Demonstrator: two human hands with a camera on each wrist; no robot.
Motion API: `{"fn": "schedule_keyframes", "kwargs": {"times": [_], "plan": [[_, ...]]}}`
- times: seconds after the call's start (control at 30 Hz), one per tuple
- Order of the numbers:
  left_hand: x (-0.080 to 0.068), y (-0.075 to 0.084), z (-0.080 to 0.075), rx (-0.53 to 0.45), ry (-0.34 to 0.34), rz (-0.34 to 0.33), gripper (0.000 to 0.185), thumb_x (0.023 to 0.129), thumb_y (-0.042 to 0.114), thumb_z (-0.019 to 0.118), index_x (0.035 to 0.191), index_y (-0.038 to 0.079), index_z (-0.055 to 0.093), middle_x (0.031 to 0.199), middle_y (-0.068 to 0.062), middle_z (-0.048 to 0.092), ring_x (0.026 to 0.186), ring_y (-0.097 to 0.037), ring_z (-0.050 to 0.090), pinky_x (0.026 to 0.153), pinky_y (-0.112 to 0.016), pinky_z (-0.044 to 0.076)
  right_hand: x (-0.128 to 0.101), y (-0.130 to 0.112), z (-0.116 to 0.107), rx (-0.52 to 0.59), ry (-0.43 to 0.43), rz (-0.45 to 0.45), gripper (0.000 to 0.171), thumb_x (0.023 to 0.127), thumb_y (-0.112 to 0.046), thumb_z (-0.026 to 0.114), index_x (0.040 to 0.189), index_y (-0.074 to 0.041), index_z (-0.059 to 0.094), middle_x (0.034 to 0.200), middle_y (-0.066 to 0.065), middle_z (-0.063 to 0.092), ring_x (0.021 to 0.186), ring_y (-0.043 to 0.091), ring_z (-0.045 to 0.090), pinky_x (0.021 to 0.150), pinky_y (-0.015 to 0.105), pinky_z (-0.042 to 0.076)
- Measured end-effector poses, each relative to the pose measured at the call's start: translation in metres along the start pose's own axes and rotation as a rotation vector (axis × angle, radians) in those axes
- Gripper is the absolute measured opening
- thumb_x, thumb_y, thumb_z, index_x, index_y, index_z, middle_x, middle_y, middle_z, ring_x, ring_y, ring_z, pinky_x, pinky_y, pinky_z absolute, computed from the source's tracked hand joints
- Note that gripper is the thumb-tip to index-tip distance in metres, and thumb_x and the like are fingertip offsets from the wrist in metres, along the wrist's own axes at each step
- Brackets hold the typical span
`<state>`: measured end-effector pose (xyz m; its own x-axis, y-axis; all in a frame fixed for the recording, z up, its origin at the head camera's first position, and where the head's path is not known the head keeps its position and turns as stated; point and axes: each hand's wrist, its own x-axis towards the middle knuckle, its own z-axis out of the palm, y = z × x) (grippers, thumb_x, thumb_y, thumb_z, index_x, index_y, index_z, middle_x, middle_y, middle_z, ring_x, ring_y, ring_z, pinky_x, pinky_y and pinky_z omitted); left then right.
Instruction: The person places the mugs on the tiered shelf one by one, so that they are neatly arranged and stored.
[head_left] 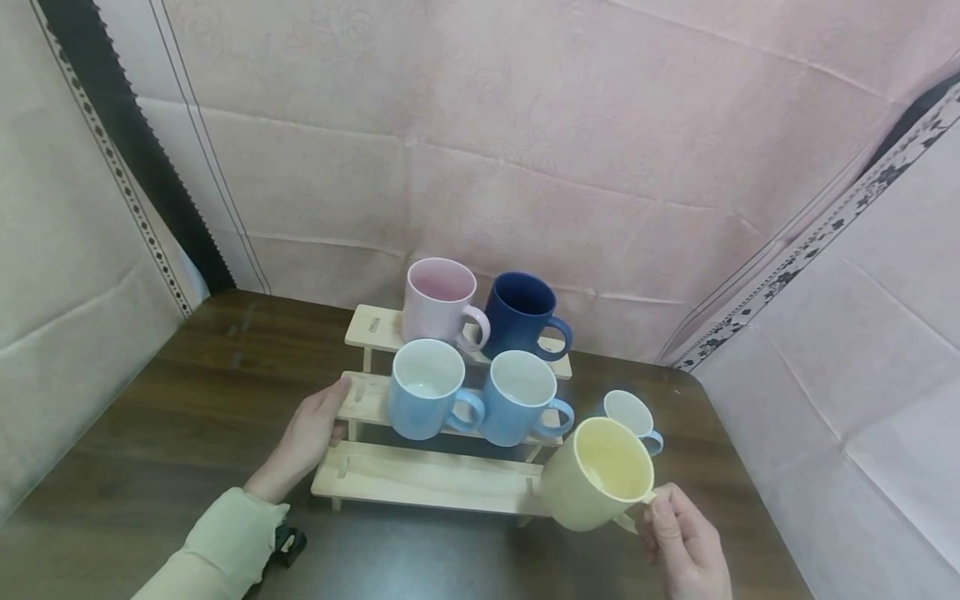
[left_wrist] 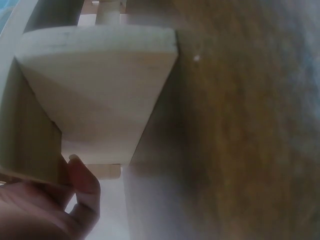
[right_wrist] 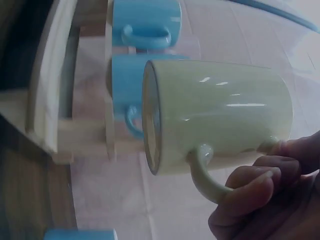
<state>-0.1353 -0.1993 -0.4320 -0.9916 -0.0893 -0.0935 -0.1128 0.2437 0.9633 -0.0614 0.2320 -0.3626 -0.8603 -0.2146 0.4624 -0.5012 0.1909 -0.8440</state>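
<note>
My right hand (head_left: 686,542) grips the handle of a yellow mug (head_left: 592,479), which is tilted and overlaps the right end of the bottom tier in the head view. In the right wrist view the fingers (right_wrist: 250,192) curl round that handle. At the left end of a three-tier wooden rack (head_left: 427,475), my left hand (head_left: 307,433) holds the middle board, thumb on top. The left wrist view shows its fingers (left_wrist: 85,185) bent under the board's edge. Two light blue mugs, one on the left (head_left: 426,392) and one on the right (head_left: 517,400), stand on the middle tier.
A pink mug (head_left: 435,300) and a dark blue mug (head_left: 522,308) stand on the top tier. Behind the yellow mug, a white-and-blue cup (head_left: 630,412) sits on the dark wooden table (head_left: 225,375). Pale cloth (head_left: 525,167) hangs behind and at both sides.
</note>
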Motion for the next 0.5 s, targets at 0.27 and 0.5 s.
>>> {"fn": "schedule_keyframes", "kwargs": {"times": [0.27,0.5], "plan": [[0.000,0.000,0.000,-0.010,-0.007,0.001,0.068,0.101,0.060,0.026,0.113,-0.001,0.053,0.059,-0.004,0.040,0.050,-0.018,0.037,0.049,-0.031,0.033,0.005,-0.001,0.026,0.025,-0.147,-0.023,0.027,0.098,0.016,0.029,0.081,0.001,0.044,0.062,0.008,0.041,0.052,0.021,0.041,0.043,0.030,0.037],[0.000,0.000,0.000,-0.012,-0.004,0.002,0.068,0.101,0.060,0.026,0.112,-0.001,0.053,0.058,-0.003,0.039,0.050,-0.018,0.036,0.049,-0.031,0.033,0.007,0.001,0.046,0.002,-0.176,0.008,0.027,0.098,0.013,0.033,0.080,-0.003,0.046,0.063,0.007,0.042,0.052,0.023,0.042,0.043,0.029,0.040]]}}
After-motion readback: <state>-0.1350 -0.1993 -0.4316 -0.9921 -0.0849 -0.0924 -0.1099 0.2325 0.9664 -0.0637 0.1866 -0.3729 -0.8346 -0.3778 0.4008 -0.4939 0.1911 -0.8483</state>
